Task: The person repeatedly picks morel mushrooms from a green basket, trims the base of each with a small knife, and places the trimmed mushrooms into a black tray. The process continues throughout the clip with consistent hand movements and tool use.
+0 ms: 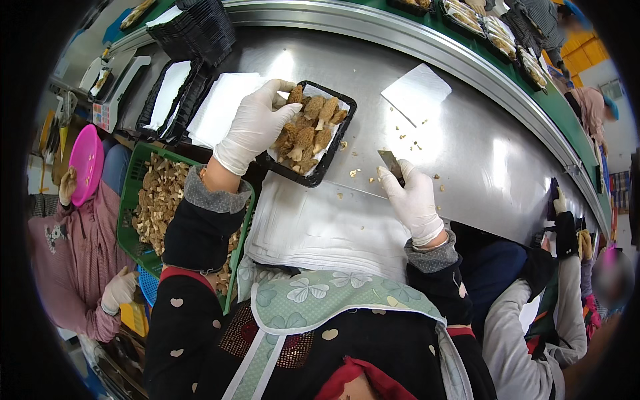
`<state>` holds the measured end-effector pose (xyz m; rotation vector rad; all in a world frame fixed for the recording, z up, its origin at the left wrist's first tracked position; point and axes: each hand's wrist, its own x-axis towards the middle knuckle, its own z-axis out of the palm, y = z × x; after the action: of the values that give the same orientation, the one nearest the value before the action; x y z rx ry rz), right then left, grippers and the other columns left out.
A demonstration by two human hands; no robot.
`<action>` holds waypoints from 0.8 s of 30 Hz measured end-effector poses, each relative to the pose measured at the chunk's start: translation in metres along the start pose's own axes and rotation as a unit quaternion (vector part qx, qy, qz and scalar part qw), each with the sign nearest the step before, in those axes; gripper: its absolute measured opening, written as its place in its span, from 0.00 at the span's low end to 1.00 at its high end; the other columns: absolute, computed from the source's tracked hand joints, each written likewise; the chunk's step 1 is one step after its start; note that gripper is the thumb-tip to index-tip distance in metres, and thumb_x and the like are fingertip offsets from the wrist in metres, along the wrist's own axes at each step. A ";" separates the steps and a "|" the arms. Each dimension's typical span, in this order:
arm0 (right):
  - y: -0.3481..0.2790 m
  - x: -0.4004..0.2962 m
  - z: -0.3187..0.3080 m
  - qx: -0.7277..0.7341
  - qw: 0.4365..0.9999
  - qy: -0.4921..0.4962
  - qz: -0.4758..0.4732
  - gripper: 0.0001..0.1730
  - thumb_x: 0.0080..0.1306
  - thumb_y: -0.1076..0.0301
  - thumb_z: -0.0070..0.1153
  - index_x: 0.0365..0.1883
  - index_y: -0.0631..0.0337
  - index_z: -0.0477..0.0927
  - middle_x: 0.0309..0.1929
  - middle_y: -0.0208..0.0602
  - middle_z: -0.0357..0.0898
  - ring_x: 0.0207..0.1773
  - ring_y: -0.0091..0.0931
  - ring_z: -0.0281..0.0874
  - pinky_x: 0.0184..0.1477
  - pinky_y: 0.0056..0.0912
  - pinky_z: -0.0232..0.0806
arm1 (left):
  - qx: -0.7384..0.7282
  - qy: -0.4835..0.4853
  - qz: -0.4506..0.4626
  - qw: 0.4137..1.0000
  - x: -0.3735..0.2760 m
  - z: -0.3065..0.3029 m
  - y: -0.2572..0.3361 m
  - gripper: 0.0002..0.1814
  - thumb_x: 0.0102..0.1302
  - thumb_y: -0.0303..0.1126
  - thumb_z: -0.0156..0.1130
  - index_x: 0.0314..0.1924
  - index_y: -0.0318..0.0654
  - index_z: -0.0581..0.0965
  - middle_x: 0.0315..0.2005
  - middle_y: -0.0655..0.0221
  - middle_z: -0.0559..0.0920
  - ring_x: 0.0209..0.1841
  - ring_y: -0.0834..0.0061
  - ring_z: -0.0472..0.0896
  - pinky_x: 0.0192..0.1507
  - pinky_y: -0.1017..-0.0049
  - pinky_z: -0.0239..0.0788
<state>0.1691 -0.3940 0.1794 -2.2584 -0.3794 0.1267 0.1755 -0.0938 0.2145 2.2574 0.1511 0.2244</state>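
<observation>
My left hand (260, 122), in a white glove, reaches over the left rim of a black plastic tray (345, 127). Its thumb and fingers close on a morel mushroom (295, 94) at the tray's upper left corner. Several more morels (306, 137) lie in the tray on a white paper liner. To the right, my gloved right hand (412, 200) holds a small knife (390, 161), its flat blade angled up and left above the steel table. Small trimmings (354, 173) are scattered between the tray and the knife.
A green crate (127, 205) of morels stands at my left. White paper sheets (320, 225) lie before me; a loose sheet (417, 92) is farther off. Stacked black trays (192, 32) and a scale (117, 92) stand upper left. A green conveyor (525, 95) runs behind. Co-workers sit on both sides.
</observation>
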 end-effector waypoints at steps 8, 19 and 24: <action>-0.007 0.002 0.004 0.006 1.000 -0.011 -0.001 0.21 0.67 0.56 0.59 0.43 0.68 0.81 0.32 0.57 0.82 0.38 0.49 0.82 0.41 0.43 0.74 | 0.068 0.013 0.017 0.997 0.008 0.009 -0.005 0.17 0.66 0.30 0.66 0.54 0.37 0.79 0.27 0.67 0.84 0.28 0.79 0.81 0.34 0.77 0.73; -0.003 0.003 0.003 0.011 1.000 -0.014 -0.011 0.20 0.67 0.55 0.60 0.39 0.67 0.80 0.29 0.55 0.81 0.35 0.48 0.82 0.38 0.43 0.73 | 0.097 -0.019 0.112 0.989 -0.041 0.019 0.025 0.21 0.62 0.30 0.70 0.54 0.36 0.78 0.23 0.67 0.79 0.24 0.78 0.79 0.30 0.78 0.72; -0.005 0.004 0.005 0.012 1.000 -0.026 -0.001 0.19 0.67 0.55 0.60 0.36 0.67 0.80 0.27 0.55 0.80 0.32 0.48 0.81 0.36 0.43 0.73 | 0.170 -0.011 0.150 0.974 -0.049 0.034 0.018 0.20 0.57 0.32 0.71 0.50 0.41 0.78 0.23 0.63 0.82 0.26 0.63 0.82 0.30 0.68 0.73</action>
<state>0.1706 -0.3856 0.1801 -2.2338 -0.4057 0.1883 0.1354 -0.1400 0.2011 2.6198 -0.1802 0.3547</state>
